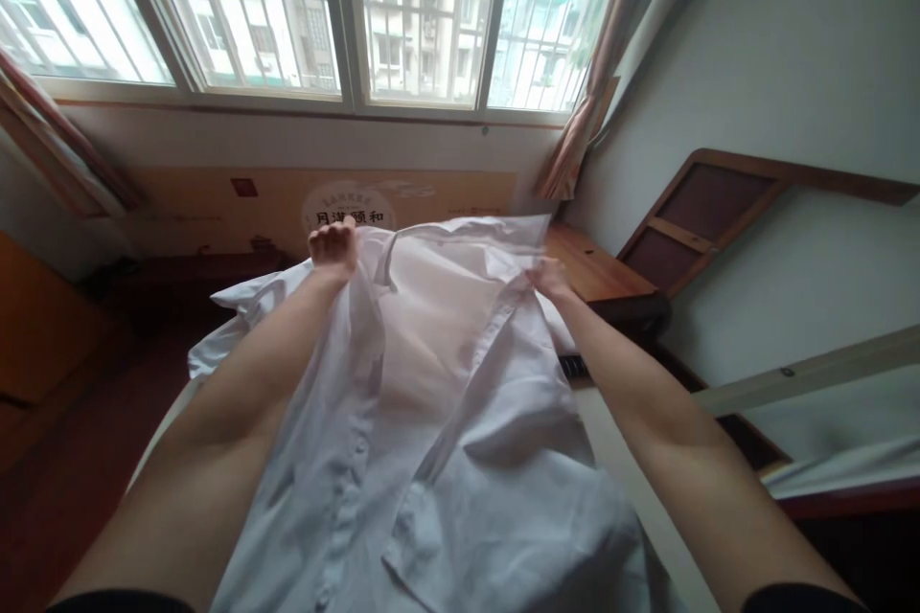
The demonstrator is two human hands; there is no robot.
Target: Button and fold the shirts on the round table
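A white button-up shirt (517, 460) is spread out before me, its front open and its collar end farthest away. My left hand (334, 247) is closed in a fist on the shirt's left front edge near the collar. On the other side, my right hand (549, 278) pinches the right front edge by the collar. Both arms reach forward, and the cloth is pulled up between the hands. Small buttons run down the left front edge. Parts of my fingers are hidden by the fabric. One sleeve bunches out past my left forearm.
A pale surface (618, 450) shows under the shirt. Beyond stand a wooden desk top (596, 259) and a printed cardboard panel (446, 192) below barred windows. A wooden frame (701, 201) leans at the right wall. Curtains (567, 163) hang beside the windows.
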